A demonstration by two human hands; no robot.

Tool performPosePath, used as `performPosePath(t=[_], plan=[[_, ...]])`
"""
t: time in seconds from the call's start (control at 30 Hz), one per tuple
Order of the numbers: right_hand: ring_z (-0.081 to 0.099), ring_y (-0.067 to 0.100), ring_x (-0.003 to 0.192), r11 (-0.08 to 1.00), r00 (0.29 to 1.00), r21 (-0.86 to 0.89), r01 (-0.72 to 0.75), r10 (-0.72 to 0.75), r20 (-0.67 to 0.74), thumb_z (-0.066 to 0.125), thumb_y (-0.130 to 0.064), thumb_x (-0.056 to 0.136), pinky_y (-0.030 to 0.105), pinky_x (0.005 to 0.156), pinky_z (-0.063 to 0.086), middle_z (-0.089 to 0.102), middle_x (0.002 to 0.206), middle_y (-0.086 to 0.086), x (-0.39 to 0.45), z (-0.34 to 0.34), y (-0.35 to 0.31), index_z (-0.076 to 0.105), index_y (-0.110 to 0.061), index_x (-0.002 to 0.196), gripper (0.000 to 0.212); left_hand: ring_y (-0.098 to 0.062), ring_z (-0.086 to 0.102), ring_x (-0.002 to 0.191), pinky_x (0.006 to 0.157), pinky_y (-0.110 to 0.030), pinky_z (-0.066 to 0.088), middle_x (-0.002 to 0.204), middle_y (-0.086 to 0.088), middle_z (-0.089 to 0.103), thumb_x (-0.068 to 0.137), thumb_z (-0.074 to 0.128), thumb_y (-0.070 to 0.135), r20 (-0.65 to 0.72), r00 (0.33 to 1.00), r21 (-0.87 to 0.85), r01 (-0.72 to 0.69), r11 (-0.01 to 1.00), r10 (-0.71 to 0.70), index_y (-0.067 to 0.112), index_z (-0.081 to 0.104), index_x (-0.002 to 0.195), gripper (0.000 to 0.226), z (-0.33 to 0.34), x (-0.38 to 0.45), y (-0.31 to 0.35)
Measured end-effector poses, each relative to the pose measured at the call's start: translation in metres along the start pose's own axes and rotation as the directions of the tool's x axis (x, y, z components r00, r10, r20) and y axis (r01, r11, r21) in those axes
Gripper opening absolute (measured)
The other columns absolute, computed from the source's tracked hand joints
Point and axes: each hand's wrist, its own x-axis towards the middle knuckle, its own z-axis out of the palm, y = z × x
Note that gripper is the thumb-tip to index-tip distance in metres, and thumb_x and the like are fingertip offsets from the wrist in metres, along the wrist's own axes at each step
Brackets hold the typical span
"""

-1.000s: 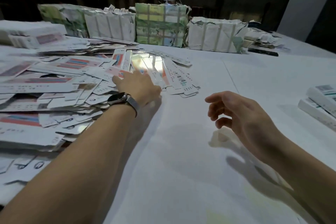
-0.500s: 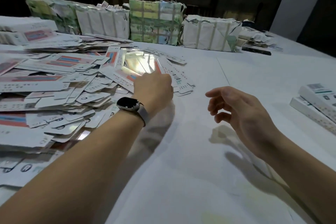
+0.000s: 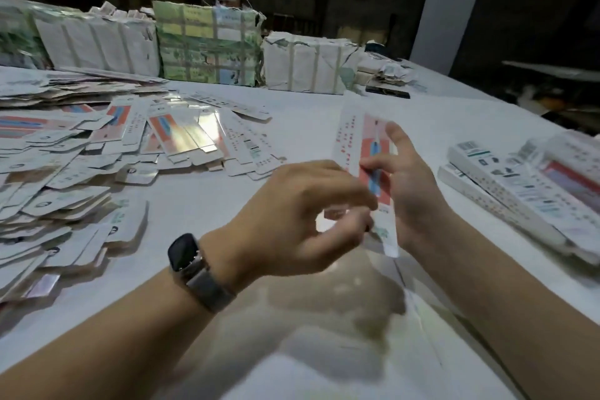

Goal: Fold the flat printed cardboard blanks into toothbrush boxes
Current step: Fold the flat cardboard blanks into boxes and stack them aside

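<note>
A long, narrow white blank [image 3: 363, 153] printed with a red panel and a blue toothbrush is held above the desk [image 3: 324, 104], pinched by the left hand [image 3: 292, 214] and by the right hand [image 3: 412, 191]. Bare desk is seen beneath and ahead, bounded by the heap of flat blanks [image 3: 97, 156] at left and finished boxes [image 3: 519, 185] at right.

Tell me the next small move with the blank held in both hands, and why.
Probably press the blank open along its long creases into a tube. It is off the table, looks flat and unformed, with the left hand pinching its lower part and the right hand holding its edge, so both already have a grip to squeeze it.
</note>
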Motion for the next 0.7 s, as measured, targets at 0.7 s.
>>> performPosePath(t=[0.7], plan=[[0.051, 0.001, 0.088, 0.529, 0.767, -0.615, 0.585, -0.607, 0.206, 0.061, -0.041, 0.092, 0.017, 0.072, 0.049, 0.042, 0.095, -0.012, -0.013, 0.009, -0.003, 0.062, -0.025, 0.133, 0.043, -0.031, 0.072, 0.083, 0.071, -0.043, 0.060, 0.097, -0.011, 0.074, 0.095, 0.028, 0.067, 0.475, 0.715, -0.795, 0.598, 0.097, -0.513, 0.032, 0.064, 0.122, 0.057, -0.003, 0.005, 0.008]])
